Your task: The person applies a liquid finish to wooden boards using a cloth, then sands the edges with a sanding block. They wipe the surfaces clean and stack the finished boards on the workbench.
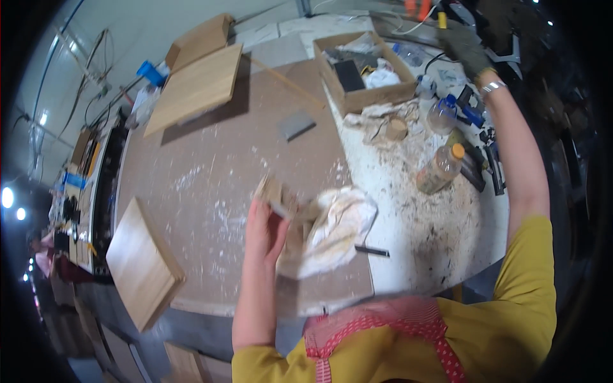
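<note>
My left hand (260, 231) is raised over the work table. Its thumb and fingers close on a small tan-brown flat piece (276, 193), blurred, perhaps folded sandpaper or a thin block. Beside that hand lies a crumpled off-white cloth (341, 220), stained brown in places. A slim black stick-like tool (372, 251) rests by the cloth's right edge. My right hand (469, 54), in a dark grey glove, reaches out to the far right corner of the table. Motion smears its fingers, so what they do is hidden. A silver band circles that wrist.
Pale wooden panels stand at the left (143, 262) and far left (198, 83). A cardboard box (367, 102) holds rags and a dark block. An orange-capped bottle (440, 169), a blue-capped bottle (442, 115) and dark tools crowd the right. A grey block (297, 125) lies mid-table.
</note>
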`<state>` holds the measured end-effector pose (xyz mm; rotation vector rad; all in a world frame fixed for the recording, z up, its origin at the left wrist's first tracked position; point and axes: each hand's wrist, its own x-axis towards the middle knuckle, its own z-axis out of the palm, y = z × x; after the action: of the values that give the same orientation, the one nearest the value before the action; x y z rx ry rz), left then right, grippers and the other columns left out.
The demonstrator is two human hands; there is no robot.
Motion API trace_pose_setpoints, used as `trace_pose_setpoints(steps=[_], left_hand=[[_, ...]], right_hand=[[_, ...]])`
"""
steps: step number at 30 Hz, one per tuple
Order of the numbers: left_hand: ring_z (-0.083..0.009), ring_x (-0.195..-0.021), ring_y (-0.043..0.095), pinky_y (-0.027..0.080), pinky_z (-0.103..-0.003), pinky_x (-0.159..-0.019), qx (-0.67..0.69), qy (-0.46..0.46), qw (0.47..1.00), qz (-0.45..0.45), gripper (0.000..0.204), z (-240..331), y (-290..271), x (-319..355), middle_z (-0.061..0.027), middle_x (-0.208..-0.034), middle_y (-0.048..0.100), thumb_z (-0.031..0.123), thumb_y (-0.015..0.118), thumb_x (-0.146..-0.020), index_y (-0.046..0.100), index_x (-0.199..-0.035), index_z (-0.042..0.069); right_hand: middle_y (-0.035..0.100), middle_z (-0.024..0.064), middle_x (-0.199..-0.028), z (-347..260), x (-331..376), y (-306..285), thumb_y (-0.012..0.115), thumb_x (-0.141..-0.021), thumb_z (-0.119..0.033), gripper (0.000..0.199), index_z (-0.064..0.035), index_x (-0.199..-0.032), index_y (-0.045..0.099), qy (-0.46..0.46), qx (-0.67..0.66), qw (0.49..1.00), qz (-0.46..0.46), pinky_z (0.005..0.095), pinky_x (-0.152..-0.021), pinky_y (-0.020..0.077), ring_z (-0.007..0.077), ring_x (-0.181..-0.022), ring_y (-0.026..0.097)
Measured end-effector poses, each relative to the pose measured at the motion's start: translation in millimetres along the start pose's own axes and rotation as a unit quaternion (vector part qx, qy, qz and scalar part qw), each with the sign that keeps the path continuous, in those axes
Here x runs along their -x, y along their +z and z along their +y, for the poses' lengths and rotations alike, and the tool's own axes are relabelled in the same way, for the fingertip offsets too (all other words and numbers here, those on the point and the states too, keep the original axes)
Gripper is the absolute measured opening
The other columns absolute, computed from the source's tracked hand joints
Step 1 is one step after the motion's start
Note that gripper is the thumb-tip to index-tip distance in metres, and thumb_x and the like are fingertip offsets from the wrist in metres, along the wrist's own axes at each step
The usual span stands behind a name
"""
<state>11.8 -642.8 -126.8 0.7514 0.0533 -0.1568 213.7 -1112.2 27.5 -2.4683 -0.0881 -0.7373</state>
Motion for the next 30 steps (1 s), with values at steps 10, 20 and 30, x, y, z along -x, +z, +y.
trace_pose_setpoints(steps=[10,20,30], left_hand=[[-0.0246,-0.102,0.061,0.055,-0.038,-0.082,0.06,-0.232,0.947,-0.215,0.052,-40.8,51.9,23.0,-0.0111,-0.114,0.058,0.041,0.05,-0.097,0.041,-0.138,0.011],[-0.0217,-0.099,0.061,0.052,-0.032,-0.086,-0.053,-0.479,0.791,-0.376,0.059,-97.6,45.7,94.7,-0.0117,-0.111,0.06,0.041,0.052,-0.096,0.039,-0.141,0.005],[-0.0201,-0.099,0.064,0.052,-0.029,-0.079,-0.158,-0.51,0.726,-0.434,0.042,-130.3,69.8,135.5,-0.0086,-0.111,0.065,0.032,0.057,-0.095,0.053,-0.125,0.003]], right_hand=[[0.059,0.0053,-0.106,-119.7,350.3,-94.5,0.071,-0.084,-0.018,0.049,-0.0016,-0.127,0.053,0.224,-0.215,0.948,-0.071,0.0286,-0.085,0.0473,0.0149,-0.093,0.056],[0.063,0.0188,-0.086,-244.9,555.9,-66.6,0.073,-0.081,-0.009,0.032,-0.0015,-0.109,0.058,0.211,0.124,0.963,0.112,0.0356,-0.063,0.0493,0.03,-0.075,0.063],[0.064,0.0153,-0.102,-276.2,593.2,-114.6,0.081,-0.057,-0.037,0.065,-0.0058,-0.111,0.063,0.25,0.217,0.943,-0.046,0.0439,-0.082,0.0449,0.0336,-0.087,0.059]])
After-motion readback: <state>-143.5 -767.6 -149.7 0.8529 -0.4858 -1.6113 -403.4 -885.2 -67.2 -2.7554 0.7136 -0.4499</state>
